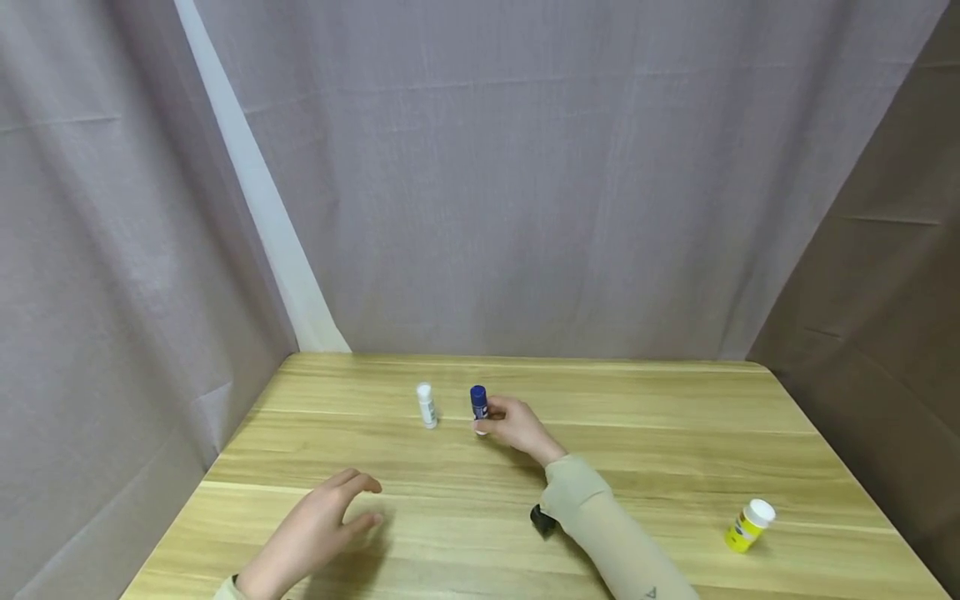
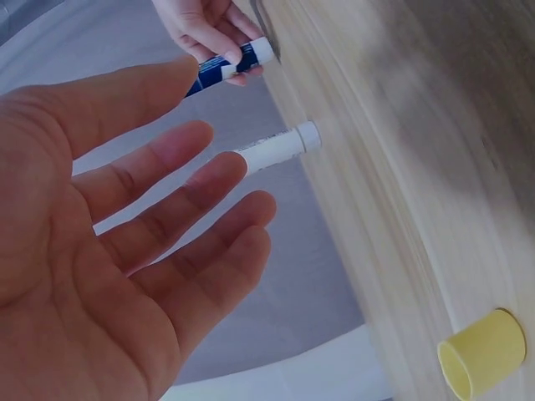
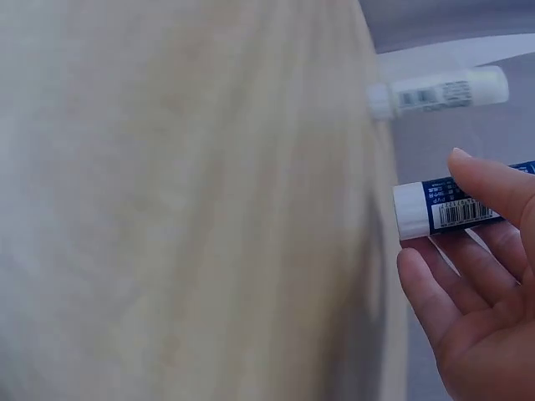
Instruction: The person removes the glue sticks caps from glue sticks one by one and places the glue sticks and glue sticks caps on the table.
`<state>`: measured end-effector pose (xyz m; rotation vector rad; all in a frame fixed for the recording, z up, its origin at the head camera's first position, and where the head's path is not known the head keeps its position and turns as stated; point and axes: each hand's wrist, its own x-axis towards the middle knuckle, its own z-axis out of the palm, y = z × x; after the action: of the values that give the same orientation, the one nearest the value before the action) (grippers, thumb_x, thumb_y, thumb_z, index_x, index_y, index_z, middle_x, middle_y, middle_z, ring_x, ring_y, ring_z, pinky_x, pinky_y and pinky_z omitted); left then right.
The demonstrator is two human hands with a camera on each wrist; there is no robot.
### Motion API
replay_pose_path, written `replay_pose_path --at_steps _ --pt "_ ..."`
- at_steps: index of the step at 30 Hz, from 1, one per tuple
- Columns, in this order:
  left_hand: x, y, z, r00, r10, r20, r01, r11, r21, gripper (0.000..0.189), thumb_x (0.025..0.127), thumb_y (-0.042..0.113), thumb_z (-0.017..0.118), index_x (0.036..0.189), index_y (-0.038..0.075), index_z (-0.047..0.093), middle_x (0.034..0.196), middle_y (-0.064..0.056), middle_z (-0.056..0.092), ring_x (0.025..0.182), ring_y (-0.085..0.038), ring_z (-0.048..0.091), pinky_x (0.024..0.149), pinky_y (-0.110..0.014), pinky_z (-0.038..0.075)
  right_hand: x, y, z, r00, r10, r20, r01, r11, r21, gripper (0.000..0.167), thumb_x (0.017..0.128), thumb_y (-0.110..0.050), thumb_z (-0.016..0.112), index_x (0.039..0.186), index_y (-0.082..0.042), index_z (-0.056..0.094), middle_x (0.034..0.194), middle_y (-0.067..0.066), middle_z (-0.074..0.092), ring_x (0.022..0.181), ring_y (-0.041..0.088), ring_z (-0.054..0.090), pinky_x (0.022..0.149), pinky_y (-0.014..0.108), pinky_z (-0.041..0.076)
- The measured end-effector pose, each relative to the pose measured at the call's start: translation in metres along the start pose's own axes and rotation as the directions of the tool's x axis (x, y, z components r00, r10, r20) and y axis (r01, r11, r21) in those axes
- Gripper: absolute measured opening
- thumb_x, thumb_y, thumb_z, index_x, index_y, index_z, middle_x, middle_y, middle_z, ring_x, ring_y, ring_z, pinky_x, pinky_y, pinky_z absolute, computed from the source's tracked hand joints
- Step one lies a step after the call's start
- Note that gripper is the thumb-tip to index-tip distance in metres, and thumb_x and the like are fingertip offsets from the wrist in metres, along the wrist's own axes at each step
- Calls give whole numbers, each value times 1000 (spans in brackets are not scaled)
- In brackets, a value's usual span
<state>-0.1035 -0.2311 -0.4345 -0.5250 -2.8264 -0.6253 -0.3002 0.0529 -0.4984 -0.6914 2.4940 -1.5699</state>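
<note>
Right hand (image 1: 519,428) pinches blue glue stick (image 1: 478,403) by its barrel; left hand (image 1: 318,521) empty, fingers loosely bent. Stick probably light, rigid, slightly slick; best held mid-barrel.

The desk (image 1: 450,533) looks like wood, with visible grain and a smooth surface. The blue tube (image 1: 478,400), the white tube (image 1: 427,407) and the yellow bottle (image 1: 741,535) appear to be of smooth plastic. The yellow cup (image 2: 493,354) seems smooth and matt. The curtain (image 1: 487,208) is matt, creased cloth; the sleeve (image 1: 615,529) is also matt cloth.
</note>
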Motion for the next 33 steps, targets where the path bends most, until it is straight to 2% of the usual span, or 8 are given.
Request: replay_pose_path --at_steps 9,14,18,21,26,33 --pt "0 -2 1 1000 11 -3 -11 1000 -1 28 85 19 81 110 14 69 105 8 65 100 -20 68 85 -43 56 5 -17 -12 1000 1 -1 -1 999 -32 27 91 -18 76 113 -1 71 102 4 73 99 23 69 93 45 53" --pt "5 -2 0 999 42 -29 -42 999 8 27 86 17 81 110 14 69 105 5 66 99 -21 68 84 -43 56 1 -22 -9 1000 -21 18 21 999 -25 22 90 -15 76 107 -2 72 99 3 73 98 22 69 92 44 53" --pt "9 0 0 997 52 -61 -51 998 22 29 85 16 81 111 15 69 107 5 67 99 -20 68 84 -42 56 -9 -25 1 995 -46 86 48 999 -19 13 90 -15 77 99 -8 72 93 -2 72 95 17 67 92 43 52" --pt "13 4 -1 995 54 -79 -52 998 25 29 87 17 80 114 14 68 108 5 67 99 -19 68 84 -40 56 -19 -29 10 986 -69 149 73 997 -21 9 91 -17 77 96 -12 72 91 -5 71 91 13 66 88 40 51" --pt "23 15 -6 992 79 -98 -76 997 27 27 91 19 76 117 13 68 109 4 67 98 -17 68 83 -38 57 -34 -36 23 965 -120 235 128 992 -17 10 90 -19 77 94 -12 72 90 -8 72 88 9 67 83 34 52" --pt "39 33 -8 986 141 -85 -135 988 73 28 95 20 72 122 12 65 111 2 66 95 -13 66 78 -35 57 -48 -51 38 933 -167 319 171 985 16 18 89 -18 79 103 -7 73 94 -8 73 90 5 67 87 29 53"
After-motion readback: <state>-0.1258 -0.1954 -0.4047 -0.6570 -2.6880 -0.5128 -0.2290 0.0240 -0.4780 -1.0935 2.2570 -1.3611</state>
